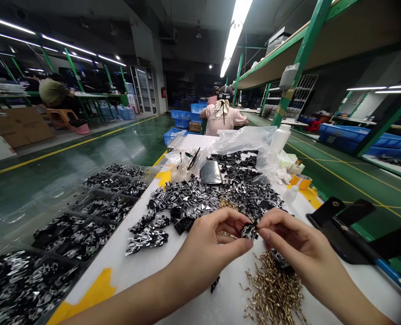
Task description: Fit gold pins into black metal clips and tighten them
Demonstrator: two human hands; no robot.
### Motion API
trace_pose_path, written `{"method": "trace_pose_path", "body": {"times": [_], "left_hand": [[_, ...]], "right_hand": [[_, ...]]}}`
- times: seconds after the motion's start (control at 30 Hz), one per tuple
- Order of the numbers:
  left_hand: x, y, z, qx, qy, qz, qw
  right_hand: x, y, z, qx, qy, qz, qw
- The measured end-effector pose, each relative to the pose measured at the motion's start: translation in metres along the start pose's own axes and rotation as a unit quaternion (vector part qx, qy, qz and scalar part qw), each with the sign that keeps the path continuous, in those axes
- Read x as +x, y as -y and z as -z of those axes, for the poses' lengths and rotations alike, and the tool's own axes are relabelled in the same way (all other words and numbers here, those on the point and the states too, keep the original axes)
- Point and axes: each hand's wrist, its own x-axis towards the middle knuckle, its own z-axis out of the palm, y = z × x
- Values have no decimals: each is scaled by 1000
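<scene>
Between thumb and fingers, my left hand [210,243] pinches a small black-and-silver part [249,230] over the white table [186,289]. My right hand [295,239] is closed at the part's right side, its thumb and index fingertips pressed together; what they hold is too small to make out. Below my right hand lies a heap of small wavy brass-coloured pieces [274,289]. Beyond my hands spreads a large pile of similar black-and-silver parts [186,194], with a smaller brass-coloured heap [225,204] partly hidden behind my left fingers.
Trays of black-and-silver parts [71,234] line the left. A phone [211,172] lies on the pile. At the right are orange tape [301,181], a white bottle [280,139] and a black metal fixture [342,230]. A person in pink [222,115] sits ahead.
</scene>
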Motion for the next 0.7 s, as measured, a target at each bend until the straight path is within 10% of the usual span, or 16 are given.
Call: {"method": "trace_pose_path", "body": {"times": [0.7], "left_hand": [[-2,0,-1,35,-3,-15,999]], "right_hand": [[0,-2,-7,73,-13,-63,995]]}}
